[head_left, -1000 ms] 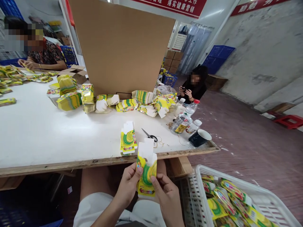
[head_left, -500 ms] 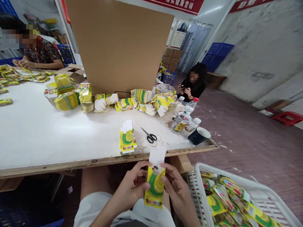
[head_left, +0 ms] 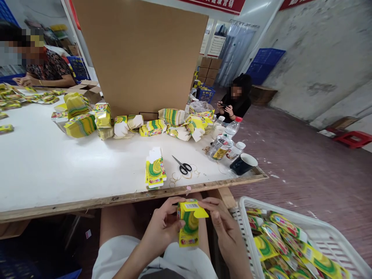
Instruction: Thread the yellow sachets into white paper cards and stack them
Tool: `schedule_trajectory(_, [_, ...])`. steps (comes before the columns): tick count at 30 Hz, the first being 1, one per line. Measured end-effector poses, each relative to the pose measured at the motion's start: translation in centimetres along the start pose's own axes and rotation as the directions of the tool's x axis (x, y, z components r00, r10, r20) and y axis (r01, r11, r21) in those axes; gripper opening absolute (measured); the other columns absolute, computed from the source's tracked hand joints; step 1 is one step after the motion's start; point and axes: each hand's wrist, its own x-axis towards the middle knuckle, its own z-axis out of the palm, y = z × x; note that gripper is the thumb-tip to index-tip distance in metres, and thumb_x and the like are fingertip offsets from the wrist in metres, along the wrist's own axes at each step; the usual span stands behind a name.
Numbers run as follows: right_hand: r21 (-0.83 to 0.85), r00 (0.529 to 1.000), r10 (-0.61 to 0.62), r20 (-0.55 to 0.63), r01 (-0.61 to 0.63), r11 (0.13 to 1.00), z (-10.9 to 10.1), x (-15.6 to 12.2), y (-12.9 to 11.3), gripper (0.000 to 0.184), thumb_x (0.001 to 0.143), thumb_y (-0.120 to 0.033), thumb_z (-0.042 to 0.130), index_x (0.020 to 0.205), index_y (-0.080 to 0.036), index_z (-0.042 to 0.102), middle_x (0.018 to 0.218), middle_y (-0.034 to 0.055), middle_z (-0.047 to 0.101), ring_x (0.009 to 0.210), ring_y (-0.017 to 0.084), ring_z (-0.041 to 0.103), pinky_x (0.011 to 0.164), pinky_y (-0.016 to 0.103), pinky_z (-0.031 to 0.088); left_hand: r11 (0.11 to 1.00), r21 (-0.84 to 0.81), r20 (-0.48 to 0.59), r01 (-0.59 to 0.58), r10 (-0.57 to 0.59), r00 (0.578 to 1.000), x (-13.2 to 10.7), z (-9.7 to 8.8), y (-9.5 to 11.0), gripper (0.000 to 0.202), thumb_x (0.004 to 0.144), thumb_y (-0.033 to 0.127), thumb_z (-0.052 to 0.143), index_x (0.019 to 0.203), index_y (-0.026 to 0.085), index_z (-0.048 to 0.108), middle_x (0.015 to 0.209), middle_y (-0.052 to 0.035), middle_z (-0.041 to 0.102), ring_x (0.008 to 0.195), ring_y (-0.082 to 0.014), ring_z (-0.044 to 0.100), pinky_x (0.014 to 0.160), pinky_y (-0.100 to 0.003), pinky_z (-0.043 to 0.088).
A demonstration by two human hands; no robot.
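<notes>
My left hand is closed around a small yellow and green carton, held upright over my lap below the table edge. The carton's top flap, with a barcode on it, is bent forward, and its yellow tab sticks out to the right. At that flap my right hand touches with its fingertips, its fingers stretched out and the thumb apart, not gripping the carton. A short stack of flattened cartons lies on the table edge ahead, beside black-handled scissors.
To my right stands a white plastic basket with several filled cartons. Bundles of flat cartons line the table before a large cardboard sheet. A dark mug and bottles stand at the right corner. Two other people sit nearby.
The carton's white flap stood straight up before; now it is folded down over the top toward me. My right hand has let go of the carton's side, its thumb lifted away.
</notes>
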Motion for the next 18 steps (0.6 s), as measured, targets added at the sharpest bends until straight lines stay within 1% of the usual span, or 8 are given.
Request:
schedule_trajectory(1, [-0.013,0.999,0.04,0.034,-0.039,0.999,-0.1,0.0,-0.1,0.031,0.089,-0.045,0.058,0.1,-0.023,0.076,0.098,0.0095,0.072,0.091,0.025,0.067,0.079,0.034,0.055,0.999,0.037,-0.015,-0.008,0.008,1.0,0.0,0.1,-0.1,0.042,0.084,0.029,0.068,0.123,0.021,0.057,0.111,-0.0117,0.071,0.099,-0.0247,0.069,0.081,-0.031,0.054])
schedule_trajectory(3, [-0.031,0.982,0.159,0.104,-0.157,0.987,0.0,0.1,-0.1,0.036,0.084,-0.043,0.064,0.113,-0.022,0.071,0.084,0.0049,0.071,0.076,0.021,0.066,0.068,0.03,0.055,0.996,0.088,-0.019,-0.002,0.003,1.0,0.0,0.2,-0.1,0.044,0.085,0.029,0.065,0.128,0.021,0.055,0.116,-0.0125,0.069,0.102,-0.0251,0.068,0.084,-0.032,0.054])
schedule_trajectory(5, [-0.056,0.962,0.235,0.142,-0.229,0.972,0.5,0.0,0.0,0.044,0.083,-0.039,0.066,0.123,-0.021,0.063,0.074,0.0004,0.068,0.069,0.018,0.064,0.064,0.027,0.053,0.994,0.109,-0.004,0.013,-0.013,1.0,-0.1,0.5,0.1,0.047,0.086,0.028,0.064,0.131,0.021,0.053,0.115,-0.0128,0.07,0.106,-0.025,0.067,0.088,-0.033,0.052])
schedule_trajectory(8, [-0.103,0.964,0.234,0.129,-0.221,0.97,1.3,-0.1,0.4,0.041,0.085,-0.036,0.061,0.123,-0.021,0.058,0.067,-0.0022,0.063,0.065,0.017,0.061,0.062,0.025,0.051,0.997,0.07,0.017,0.035,-0.036,0.999,-0.1,0.6,0.3,0.049,0.086,0.029,0.065,0.131,0.021,0.051,0.106,-0.0121,0.073,0.104,-0.0244,0.067,0.087,-0.033,0.051])
schedule_trajectory(13, [-0.139,0.978,0.162,0.129,-0.144,0.98,1.6,-0.2,0.4,0.037,0.086,-0.039,0.062,0.117,-0.019,0.062,0.05,-0.0075,0.052,0.045,0.013,0.05,0.047,0.021,0.041,0.988,-0.136,-0.004,0.074,-0.075,0.997,0.0,0.4,0.3,0.054,0.076,0.033,0.076,0.123,0.02,0.054,0.096,-0.0101,0.076,0.086,-0.0226,0.072,0.075,-0.029,0.052])
schedule_trajectory(15, [-0.129,0.988,0.128,0.086,-0.117,0.985,1.6,-0.1,0.2,0.032,0.087,-0.041,0.061,0.108,-0.018,0.068,0.057,-0.0027,0.061,0.05,0.014,0.055,0.048,0.022,0.044,0.976,-0.193,0.011,0.098,-0.098,0.995,0.0,0.5,0.2,0.054,0.073,0.03,0.079,0.12,0.021,0.055,0.094,-0.0094,0.076,0.081,-0.0215,0.072,0.072,-0.028,0.053])
schedule_trajectory(17, [-0.106,0.995,0.1,0.028,-0.096,0.99,1.6,0.0,0.1,0.029,0.087,-0.041,0.061,0.102,-0.019,0.072,0.079,0.0054,0.072,0.068,0.019,0.066,0.06,0.025,0.051,0.974,-0.201,0.032,0.103,-0.099,0.995,0.0,0.9,0.2,0.052,0.074,0.027,0.079,0.119,0.021,0.055,0.096,-0.0096,0.076,0.082,-0.0215,0.073,0.072,-0.028,0.054])
schedule_trajectory(18, [-0.08,0.995,0.094,0.012,-0.093,0.992,1.6,0.0,0.1,0.028,0.088,-0.041,0.06,0.101,-0.02,0.073,0.091,0.0082,0.074,0.079,0.021,0.069,0.067,0.027,0.053,0.979,-0.182,0.04,0.097,-0.091,0.995,-0.1,1.1,0.2,0.051,0.075,0.026,0.078,0.12,0.021,0.055,0.098,-0.0101,0.076,0.084,-0.0222,0.073,0.073,-0.029,0.054])
